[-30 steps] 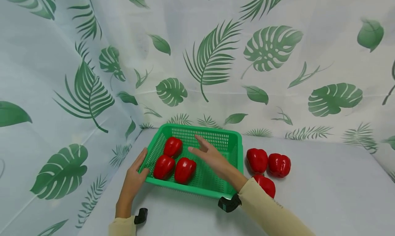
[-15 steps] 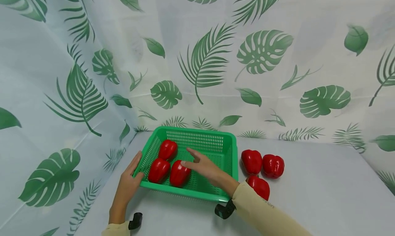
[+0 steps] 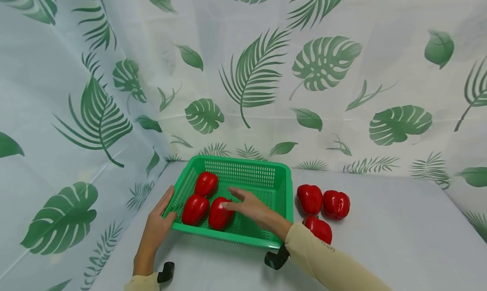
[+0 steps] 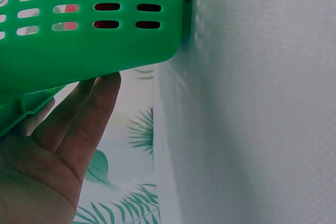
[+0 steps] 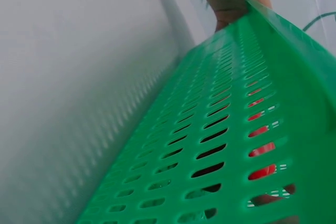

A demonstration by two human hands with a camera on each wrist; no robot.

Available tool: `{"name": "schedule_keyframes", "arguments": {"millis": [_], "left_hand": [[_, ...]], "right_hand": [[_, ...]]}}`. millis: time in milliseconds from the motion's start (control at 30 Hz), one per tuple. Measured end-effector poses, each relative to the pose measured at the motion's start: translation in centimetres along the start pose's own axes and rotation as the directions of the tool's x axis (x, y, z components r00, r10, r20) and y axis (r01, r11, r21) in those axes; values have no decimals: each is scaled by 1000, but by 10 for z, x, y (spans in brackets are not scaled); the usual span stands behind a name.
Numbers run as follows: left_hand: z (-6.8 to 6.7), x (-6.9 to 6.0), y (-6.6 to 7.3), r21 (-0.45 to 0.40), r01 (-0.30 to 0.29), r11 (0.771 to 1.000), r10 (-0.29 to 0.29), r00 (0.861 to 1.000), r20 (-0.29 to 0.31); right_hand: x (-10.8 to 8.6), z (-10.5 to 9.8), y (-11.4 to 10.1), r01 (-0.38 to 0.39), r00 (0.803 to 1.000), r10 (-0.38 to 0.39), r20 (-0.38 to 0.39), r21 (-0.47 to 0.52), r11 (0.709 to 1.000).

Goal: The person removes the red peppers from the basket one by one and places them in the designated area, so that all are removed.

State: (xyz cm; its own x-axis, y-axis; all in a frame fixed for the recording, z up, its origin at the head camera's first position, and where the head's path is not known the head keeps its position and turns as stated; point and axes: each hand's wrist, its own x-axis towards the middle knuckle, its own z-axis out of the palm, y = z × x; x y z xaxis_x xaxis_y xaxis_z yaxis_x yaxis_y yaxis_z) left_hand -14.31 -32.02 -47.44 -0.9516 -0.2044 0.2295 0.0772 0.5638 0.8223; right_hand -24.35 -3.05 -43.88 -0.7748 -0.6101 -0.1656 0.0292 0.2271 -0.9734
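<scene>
A green plastic basket [image 3: 243, 240] with slotted walls stands on the table, holding three red bell peppers: one at the back left [image 3: 206, 184], one at the front left [image 3: 195, 210] and one beside it to the right [image 3: 220, 215]. My left hand [image 3: 157, 223] holds the basket's left rim near the front corner, fingers outside and thumb over the edge. The left wrist view shows those fingers [image 4: 86, 121] under the rim. Inside the basket my right hand [image 3: 251, 206] has its fingers extended; its thumb overlaps the rightmost pepper, and contact is unclear.
Right of the basket, three more red bell peppers lie close together on the table: one at the back [image 3: 310, 199], one farther right [image 3: 336, 204] and one in front [image 3: 318, 230], partly behind the right sleeve [image 3: 323, 257]. A leaf-patterned sheet [image 3: 266, 71] hangs behind and left.
My right hand has lowered from above the basket toward the rightmost pepper inside, its thumb now over it. The head view has shifted slightly. My left hand stays on the rim.
</scene>
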Motion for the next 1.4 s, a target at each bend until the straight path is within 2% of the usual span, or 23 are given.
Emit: {"name": "schedule_keyframes", "arguments": {"millis": [233, 433, 667, 900, 1133, 1400], "left_hand": [[-3, -2, 0, -7, -11, 1000, 11, 1000, 10], [-2, -2, -1, -2, 1, 1000, -1, 1000, 14], [-1, -2, -3, -5, -39, 999, 39, 999, -5], [-1, -1, -3, 1, -17, 1000, 17, 1000, 12], [-1, -1, -3, 1, -12, 1000, 12, 1000, 8], [-1, -2, -5, 2, -46, 999, 46, 999, -4]], "right_hand": [[-1, 3, 2, -11, 1000, 11, 11, -22, 1000], [-1, 4, 2, -35, 999, 36, 17, -55, 998], [0, 3, 2, -50, 998, 52, 33, -69, 996], [-1, 4, 1, -60, 998, 63, 29, -94, 994], [-2, 5, 4, -73, 994, 82, 72, -119, 990], [-2, 8, 8, -43, 993, 62, 96, -187, 981]]}}
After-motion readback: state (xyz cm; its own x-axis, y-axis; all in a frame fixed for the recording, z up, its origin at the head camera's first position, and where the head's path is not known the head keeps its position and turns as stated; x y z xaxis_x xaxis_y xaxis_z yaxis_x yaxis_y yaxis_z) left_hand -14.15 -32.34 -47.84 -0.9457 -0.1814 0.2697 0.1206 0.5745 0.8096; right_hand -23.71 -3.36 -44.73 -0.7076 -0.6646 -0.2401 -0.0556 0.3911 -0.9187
